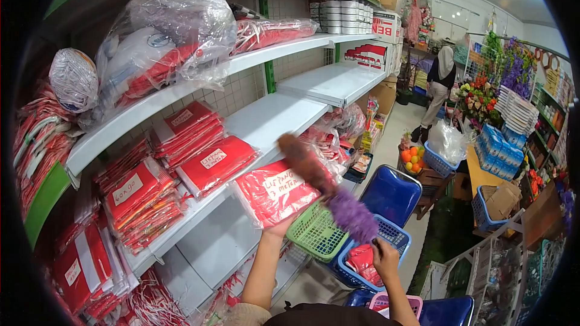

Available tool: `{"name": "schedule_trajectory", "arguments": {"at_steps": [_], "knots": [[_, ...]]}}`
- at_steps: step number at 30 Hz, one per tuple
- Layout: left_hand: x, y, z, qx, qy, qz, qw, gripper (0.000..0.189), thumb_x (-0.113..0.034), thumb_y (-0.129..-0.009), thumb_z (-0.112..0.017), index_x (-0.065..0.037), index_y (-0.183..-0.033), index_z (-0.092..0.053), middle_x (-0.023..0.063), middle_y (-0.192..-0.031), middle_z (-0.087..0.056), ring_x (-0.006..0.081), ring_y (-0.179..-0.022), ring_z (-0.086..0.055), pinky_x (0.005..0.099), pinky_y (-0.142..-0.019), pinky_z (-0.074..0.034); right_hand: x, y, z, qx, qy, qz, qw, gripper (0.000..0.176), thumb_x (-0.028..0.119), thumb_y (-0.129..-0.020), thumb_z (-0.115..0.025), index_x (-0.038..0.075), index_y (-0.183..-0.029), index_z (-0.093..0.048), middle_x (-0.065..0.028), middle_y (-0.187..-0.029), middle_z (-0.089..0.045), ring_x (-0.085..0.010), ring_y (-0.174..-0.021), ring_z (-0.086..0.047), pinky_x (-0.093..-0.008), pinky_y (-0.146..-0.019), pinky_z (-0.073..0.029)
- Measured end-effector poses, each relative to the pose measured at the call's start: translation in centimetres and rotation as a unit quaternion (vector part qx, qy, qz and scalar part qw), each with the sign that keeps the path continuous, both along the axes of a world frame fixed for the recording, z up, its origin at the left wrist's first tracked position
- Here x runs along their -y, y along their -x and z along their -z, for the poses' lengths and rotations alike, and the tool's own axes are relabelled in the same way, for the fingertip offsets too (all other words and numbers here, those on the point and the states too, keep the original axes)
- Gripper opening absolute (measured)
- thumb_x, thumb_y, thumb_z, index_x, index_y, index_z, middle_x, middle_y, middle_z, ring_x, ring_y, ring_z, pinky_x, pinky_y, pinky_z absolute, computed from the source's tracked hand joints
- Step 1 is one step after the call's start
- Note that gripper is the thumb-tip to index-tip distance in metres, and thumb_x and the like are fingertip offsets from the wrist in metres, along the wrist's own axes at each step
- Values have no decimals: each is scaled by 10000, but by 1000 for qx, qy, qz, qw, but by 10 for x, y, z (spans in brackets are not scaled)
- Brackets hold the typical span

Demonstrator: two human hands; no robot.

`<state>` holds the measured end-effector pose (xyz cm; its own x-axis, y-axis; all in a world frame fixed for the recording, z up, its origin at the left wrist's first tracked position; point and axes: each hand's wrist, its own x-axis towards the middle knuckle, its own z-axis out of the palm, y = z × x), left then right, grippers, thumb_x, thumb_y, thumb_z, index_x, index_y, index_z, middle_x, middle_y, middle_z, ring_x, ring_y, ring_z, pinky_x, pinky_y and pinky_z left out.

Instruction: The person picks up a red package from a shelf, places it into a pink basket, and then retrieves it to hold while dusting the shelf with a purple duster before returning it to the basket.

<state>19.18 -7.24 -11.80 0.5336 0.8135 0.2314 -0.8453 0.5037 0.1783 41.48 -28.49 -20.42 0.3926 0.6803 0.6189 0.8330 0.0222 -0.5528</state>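
Observation:
Under a red plastic-wrapped packet with a handwritten white label (266, 204), my left hand (279, 227) supports its lower edge. My right hand (385, 256) is closed round the handle of a duster (353, 216), whose purple and brown head reaches up and left over the packet's right side, blurred. Below the packet is a green basket (318, 233), and a blue basket (394, 233) holding red packets is beside my right hand. Stacks of similar red packets (214, 163) lie on the white shelf left of the held packet.
An upper shelf (254, 54) carries bagged goods and stacked tins (347, 17). Blue chairs (391, 193) and a pink basket (414, 303) are at the lower right. A person (441, 81) stands farther down the aisle, near flowers (477, 98).

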Motion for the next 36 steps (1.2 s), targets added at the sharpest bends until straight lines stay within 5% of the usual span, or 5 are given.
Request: {"name": "schedule_trajectory", "arguments": {"at_steps": [6, 12, 21, 27, 36], "knots": [[-48, 13, 105, 94, -16, 3, 995, 334, -407, -906, -421, -129, -1061, -525, 33, -848, -528, 186, -852, -503, 444, -784, -426, 16, 12, -11, 52, 64, -99, 992, 219, 68, -747, -650, 43, -962, -619, -129, -832, -654, -274, -699, -648, -324, -584, -510], [-15, 4, 27, 7, 32, 5, 999, 505, -385, -941, -348, -39, -1308, -374, 168, -1360, -392, 348, -1246, -360, 553, -1051, -270, 5, -5, 7, -1, -51, 71, 996, 179, 44, -784, -632, 3, -958, -612, -167, -814, -648, -296, -689, -648, -333, -599, -492], [-60, 0, 119, 128, -117, 31, 984, 287, -410, -889, -466, -145, -926, -569, 19, -820, -576, 171, -748, -539, 415, -789, -463, 8, 6, 1, 43, 35, -137, 989, 243, 20, -728, -646, 25, -969, -620, -112, -762, -647, -258, -640, -644, -319, -561, -499], [-21, 10, 16, 42, -15, 9, 999, 595, -474, -911, -358, -84, -1360, -339, 142, -1398, -349, 356, -1293, -299, 594, -1039, -247, -26, -10, 12, -16, 5, -63, 998, 189, 66, -756, -654, 36, -941, -626, -117, -787, -647, -240, -602, -627, -309, -534, -486], [-13, 63, 8, 96, 4, -86, 992, 679, -514, -890, -374, -65, -1392, -286, 171, -1447, -276, 396, -1322, -247, 619, -1062, -173, -131, -6, -31, -33, -75, -63, 995, 243, 55, -811, -600, 9, -1049, -619, -197, -901, -650, -311, -779, -652, -338, -695, -496]]}}
